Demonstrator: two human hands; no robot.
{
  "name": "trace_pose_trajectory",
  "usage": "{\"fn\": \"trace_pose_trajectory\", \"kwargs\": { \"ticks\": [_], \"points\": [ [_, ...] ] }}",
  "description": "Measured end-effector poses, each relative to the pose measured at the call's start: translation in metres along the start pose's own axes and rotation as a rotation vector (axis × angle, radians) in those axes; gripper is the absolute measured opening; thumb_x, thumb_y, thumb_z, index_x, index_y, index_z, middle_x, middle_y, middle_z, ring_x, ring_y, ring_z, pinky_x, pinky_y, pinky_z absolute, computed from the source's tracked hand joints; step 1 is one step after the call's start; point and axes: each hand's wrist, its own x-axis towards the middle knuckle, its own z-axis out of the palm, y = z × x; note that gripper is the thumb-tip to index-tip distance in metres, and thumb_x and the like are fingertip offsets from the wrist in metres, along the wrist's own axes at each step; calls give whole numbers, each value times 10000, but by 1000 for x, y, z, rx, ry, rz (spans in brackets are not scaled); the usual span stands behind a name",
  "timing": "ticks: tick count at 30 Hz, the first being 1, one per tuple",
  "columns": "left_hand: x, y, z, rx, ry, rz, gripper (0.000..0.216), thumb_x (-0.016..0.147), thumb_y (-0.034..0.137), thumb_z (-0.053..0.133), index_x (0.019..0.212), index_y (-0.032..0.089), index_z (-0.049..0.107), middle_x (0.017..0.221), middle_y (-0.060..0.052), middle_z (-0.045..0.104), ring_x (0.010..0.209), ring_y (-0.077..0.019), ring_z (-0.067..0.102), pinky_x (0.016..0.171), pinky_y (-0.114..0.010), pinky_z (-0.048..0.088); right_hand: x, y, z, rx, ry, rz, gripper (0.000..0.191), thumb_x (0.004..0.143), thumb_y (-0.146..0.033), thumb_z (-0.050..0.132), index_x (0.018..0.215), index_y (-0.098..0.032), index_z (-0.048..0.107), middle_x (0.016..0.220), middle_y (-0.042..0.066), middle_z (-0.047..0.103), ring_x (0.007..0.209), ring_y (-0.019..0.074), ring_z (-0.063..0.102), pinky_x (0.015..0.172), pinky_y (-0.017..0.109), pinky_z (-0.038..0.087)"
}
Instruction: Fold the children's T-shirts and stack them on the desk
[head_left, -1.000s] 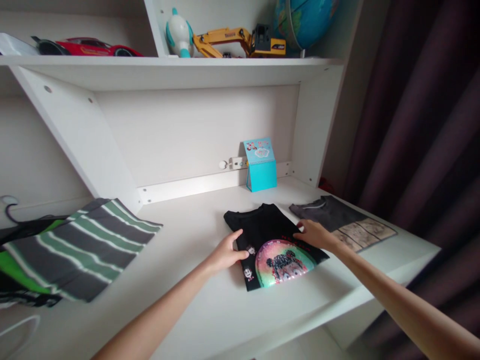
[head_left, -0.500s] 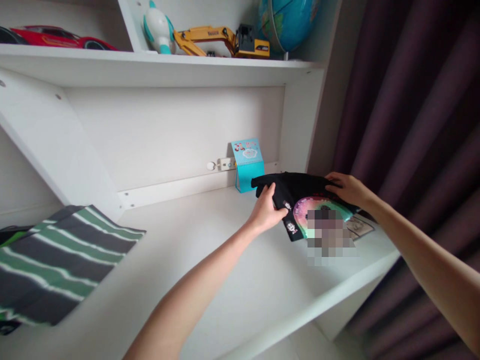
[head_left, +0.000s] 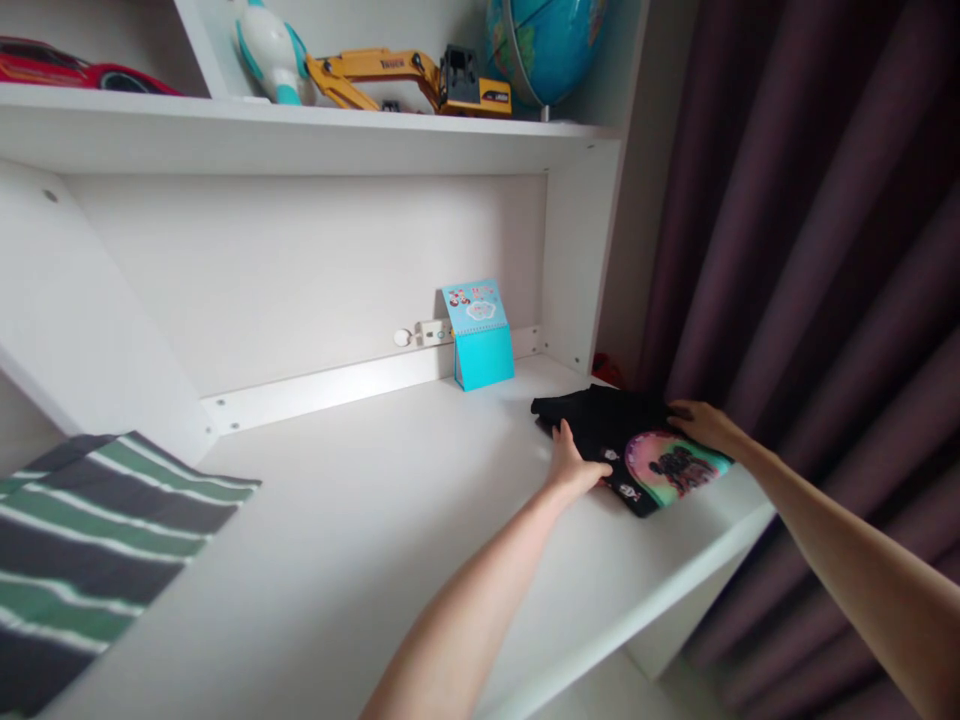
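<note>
A folded black T-shirt [head_left: 585, 408] with a round pink-and-green print lies at the right end of the white desk. My left hand [head_left: 574, 468] grips its left side, thumb over the edge near small white printed figures. On the far right side, my right hand [head_left: 705, 425] holds the shirt's edge with its fingers on top; the thumb is hidden. The shirt looks flat against the desk top or nearly so.
A blue desk calendar [head_left: 484, 358] stands behind the shirt, beside a white power strip [head_left: 433, 333]. Striped green-and-grey cloth [head_left: 112, 530] lies at left. Above, a shelf [head_left: 337, 118] carries a toy excavator [head_left: 397, 70] and a globe [head_left: 551, 45]. Dark curtains [head_left: 795, 250] hang at right.
Both hands have lowered the T-shirt onto the desk's right end, and it now covers the picture item seen there before. The view has shifted slightly right.
</note>
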Motion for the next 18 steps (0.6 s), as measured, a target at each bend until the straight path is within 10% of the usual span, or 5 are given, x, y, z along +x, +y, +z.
{"fn": "trace_pose_trajectory", "kwargs": {
  "ticks": [5, 11, 18],
  "points": [
    [11, 10, -13, -181, -74, -99, 1011, 552, 159, 739, 1402, 273, 204, 1353, -122, 389, 1019, -272, 547, 670, -319, 526, 13, -7, -4, 28, -157, 33, 318, 718, -471, 571, 753, -160, 631, 785, 106, 663, 728, 232, 604, 661, 293, 414],
    [43, 16, -22, -225, 138, -177, 383, 724, 155, 591, 1106, 168, 574, 1072, -101, 591, 897, -186, 580, 633, -237, 495, 36, -31, -4, 102, -237, 178, 433, 774, -491, 480, 565, -132, 602, 566, 119, 605, 541, 211, 569, 555, 319, 395],
    [52, 17, -26, -273, 129, -191, 564, 683, 26, 521, 1219, 201, 502, 956, -65, 621, 705, -129, 601, 612, -247, 513, 52, -40, 7, 345, -369, 234, 302, 726, -370, 527, 556, -127, 583, 551, 124, 616, 523, 215, 592, 519, 320, 424]
  ]
}}
